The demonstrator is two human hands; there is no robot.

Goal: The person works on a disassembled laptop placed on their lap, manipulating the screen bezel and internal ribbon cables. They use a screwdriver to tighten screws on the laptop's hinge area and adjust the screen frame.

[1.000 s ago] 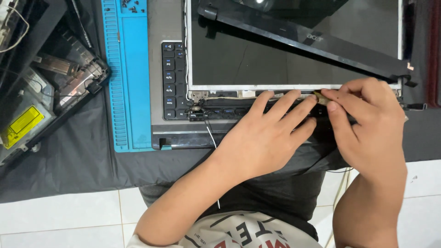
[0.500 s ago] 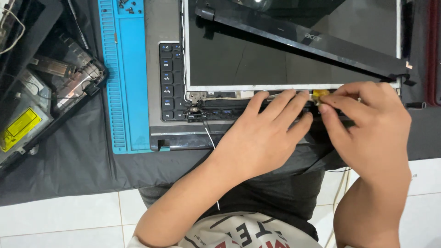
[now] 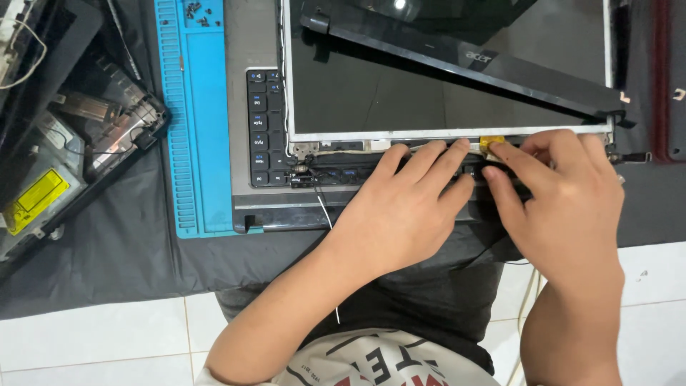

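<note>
An open laptop lies in front of me with its bare screen panel [image 3: 429, 93] flat and a loose black bezel strip [image 3: 500, 68] lying slanted across it. My left hand [image 3: 400, 207] rests flat on the hinge area just below the panel, fingers spread, holding nothing. My right hand [image 3: 564, 193] is beside it, thumb and forefinger pinched on a small yellow tab [image 3: 491, 144] at the panel's lower edge. The keyboard [image 3: 261, 121] shows only at its left end; my hands hide the rest.
A blue ridged mat [image 3: 193, 129] with several small screws [image 3: 194, 10] lies left of the laptop. Further left sits an opened device chassis [image 3: 78, 136] with a yellow label [image 3: 32, 200]. All lie on a dark cloth [image 3: 107, 257] over white floor tiles [image 3: 107, 336].
My right fingers have shifted slightly at the panel's lower edge, so the yellow tab now shows more. My left hand has stayed in place.
</note>
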